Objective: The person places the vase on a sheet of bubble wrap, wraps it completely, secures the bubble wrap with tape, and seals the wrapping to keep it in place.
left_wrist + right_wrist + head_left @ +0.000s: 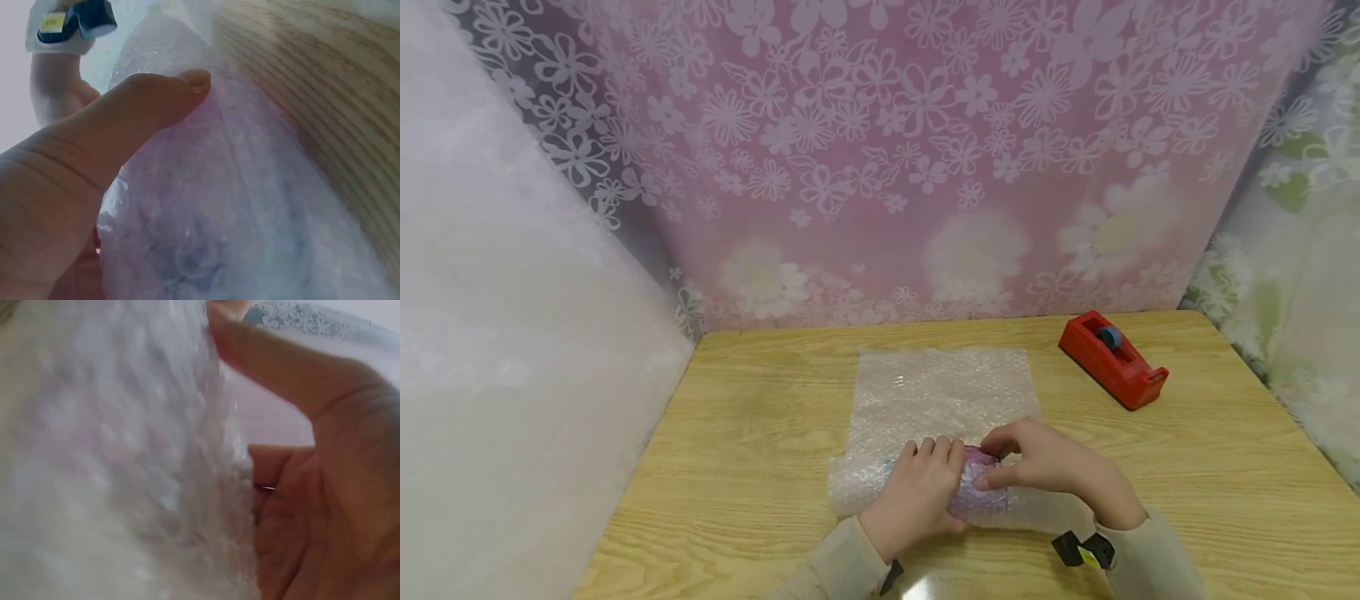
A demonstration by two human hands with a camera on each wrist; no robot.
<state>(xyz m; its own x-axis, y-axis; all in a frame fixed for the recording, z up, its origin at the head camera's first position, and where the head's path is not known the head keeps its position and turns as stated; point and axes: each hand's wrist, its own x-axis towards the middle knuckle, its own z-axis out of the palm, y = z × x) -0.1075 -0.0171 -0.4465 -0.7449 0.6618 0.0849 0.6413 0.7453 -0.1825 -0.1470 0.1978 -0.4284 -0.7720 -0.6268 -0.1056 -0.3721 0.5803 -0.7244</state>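
Note:
A purple-pink item shows through the clear bubble wrap rolled around it; the layers blur what it is. My left hand grips the middle of this roll from above, fingers over the far side. In the left wrist view the left thumb lies along the wrapped surface. My right hand holds the roll right of centre, thumb on the near face and fingers curled over its top edge. The right wrist view has the crinkled wrap against the right thumb. Loose wrap extends flat behind the roll.
A red tape dispenser with a small blue core stands at the back right of the wooden table. Flowered pink cloth hangs along the table's back edge, with pale cloth at the left side.

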